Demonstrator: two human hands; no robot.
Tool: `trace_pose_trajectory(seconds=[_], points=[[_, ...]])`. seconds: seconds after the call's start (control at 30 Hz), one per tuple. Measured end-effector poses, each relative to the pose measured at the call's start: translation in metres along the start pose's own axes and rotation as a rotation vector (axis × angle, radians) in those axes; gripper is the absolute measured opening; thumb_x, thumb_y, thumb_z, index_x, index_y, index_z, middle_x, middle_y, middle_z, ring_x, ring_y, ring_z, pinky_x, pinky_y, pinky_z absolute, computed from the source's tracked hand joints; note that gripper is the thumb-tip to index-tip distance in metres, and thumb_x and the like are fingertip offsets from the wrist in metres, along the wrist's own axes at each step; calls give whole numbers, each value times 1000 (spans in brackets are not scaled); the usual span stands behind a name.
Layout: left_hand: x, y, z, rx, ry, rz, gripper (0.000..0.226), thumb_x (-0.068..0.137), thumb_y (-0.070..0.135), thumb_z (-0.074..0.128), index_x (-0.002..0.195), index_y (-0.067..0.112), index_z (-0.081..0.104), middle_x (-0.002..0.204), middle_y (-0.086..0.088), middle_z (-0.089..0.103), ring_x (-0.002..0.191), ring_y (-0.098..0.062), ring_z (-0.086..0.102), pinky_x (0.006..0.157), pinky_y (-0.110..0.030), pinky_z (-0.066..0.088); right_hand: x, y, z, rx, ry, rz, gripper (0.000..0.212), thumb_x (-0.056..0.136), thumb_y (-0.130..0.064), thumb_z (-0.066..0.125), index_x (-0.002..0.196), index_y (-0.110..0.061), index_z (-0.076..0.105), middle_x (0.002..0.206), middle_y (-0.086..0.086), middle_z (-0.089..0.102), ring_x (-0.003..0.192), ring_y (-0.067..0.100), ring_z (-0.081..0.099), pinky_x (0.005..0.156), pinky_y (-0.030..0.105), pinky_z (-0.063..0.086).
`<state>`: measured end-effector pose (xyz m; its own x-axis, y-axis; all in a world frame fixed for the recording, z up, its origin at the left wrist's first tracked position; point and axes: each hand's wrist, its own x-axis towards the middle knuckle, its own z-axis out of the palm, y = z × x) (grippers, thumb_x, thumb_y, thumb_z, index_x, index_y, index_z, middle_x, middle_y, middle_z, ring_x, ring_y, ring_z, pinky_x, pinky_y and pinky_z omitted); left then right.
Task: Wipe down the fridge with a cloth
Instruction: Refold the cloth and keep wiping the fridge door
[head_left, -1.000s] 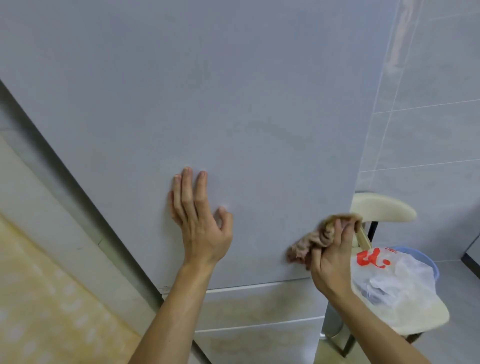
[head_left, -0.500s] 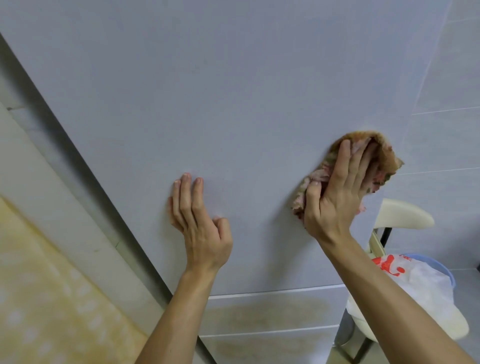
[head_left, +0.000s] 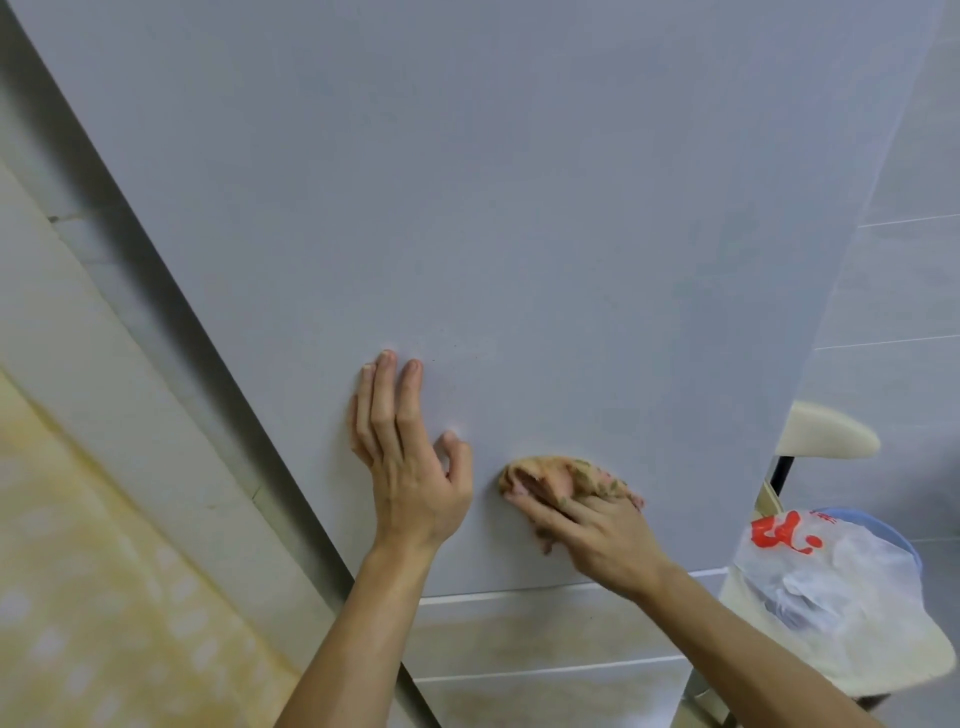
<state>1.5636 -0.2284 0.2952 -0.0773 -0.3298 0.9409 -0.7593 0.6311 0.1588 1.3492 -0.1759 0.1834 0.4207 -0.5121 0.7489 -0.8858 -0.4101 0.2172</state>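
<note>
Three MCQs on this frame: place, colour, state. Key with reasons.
1. Where is the cloth? A) on the chair seat B) against the fridge door, right of the left hand C) on the floor
2. What colour is the print on the plastic bag? A) green B) black C) red
3. How is the left hand? A) flat on the door, holding nothing B) gripping the cloth C) hanging idle
Key: 1 B: right hand holds it there; 2 C: red marks on the white bag; 3 A: fingers straight on the door.
</note>
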Motion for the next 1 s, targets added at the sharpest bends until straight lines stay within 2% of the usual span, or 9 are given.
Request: trace_pose_trajectory(seconds=[0.1,0.2,0.27,0.37,0.47,0.63,0.77,0.9,1.0], points=[[-2,-2,-2,-11,-2,-14,78,77,2,68,150,-6,42,163,-21,30,154,-42,26,126,-58,23,16,19,-22,-10,129,3,77,93,3,52,162,-26,34,120,-5,62,83,20,61,75,36,58],[-4,-5,-4,-9,-17,-47,79,79,7,71,151,-4,41,163,-21,30,155,-41,23,126,-58,21,58,51,-56,52,365,132,57,104,-2,52,158,-16,39,150,15,55,141,30,52,118,42,40],[-4,-8,-5,-1,-34,-50,79,80,12,72,151,-2,40,163,-21,28,156,-40,22,126,-59,22,97,64,-81,46,491,233,46,108,-6,51,153,-10,44,158,20,46,152,34,37,124,47,30],[-4,-15,-9,16,-54,-59,78,84,21,71,152,-1,40,163,-22,28,155,-42,22,124,-62,22,146,53,-94,54,612,415,46,108,-10,52,152,-2,43,160,28,38,154,43,28,128,53,19],[-4,-21,-14,16,-69,-47,78,84,25,66,153,2,38,165,-19,25,156,-41,20,126,-61,19,161,21,-77,87,643,511,49,107,-12,48,154,0,38,163,30,31,158,34,16,129,48,10],[-2,-34,-21,17,-35,-42,81,74,4,64,151,5,39,164,-20,27,157,-40,20,126,-59,19,123,-19,-21,2,412,205,52,107,-21,52,158,-12,39,171,10,21,159,27,21,124,44,25],[0,-41,-26,46,-8,-45,83,70,-4,62,150,4,41,162,-23,30,156,-43,22,125,-61,20,76,-35,8,17,205,-36,61,93,-14,77,150,-17,56,163,-1,41,127,18,59,97,36,50],[1,-44,-32,67,6,-74,85,66,-8,59,148,3,43,161,-24,32,155,-43,24,126,-58,19,79,-25,-13,27,147,-73,43,109,-9,43,151,-17,50,131,-1,72,102,18,67,84,35,53],[2,-46,-34,60,-1,-77,87,64,-11,61,148,4,44,161,-24,33,154,-43,25,125,-60,20,112,-9,-44,78,302,76,51,102,-1,58,151,-9,47,130,13,71,120,28,67,95,43,56]])
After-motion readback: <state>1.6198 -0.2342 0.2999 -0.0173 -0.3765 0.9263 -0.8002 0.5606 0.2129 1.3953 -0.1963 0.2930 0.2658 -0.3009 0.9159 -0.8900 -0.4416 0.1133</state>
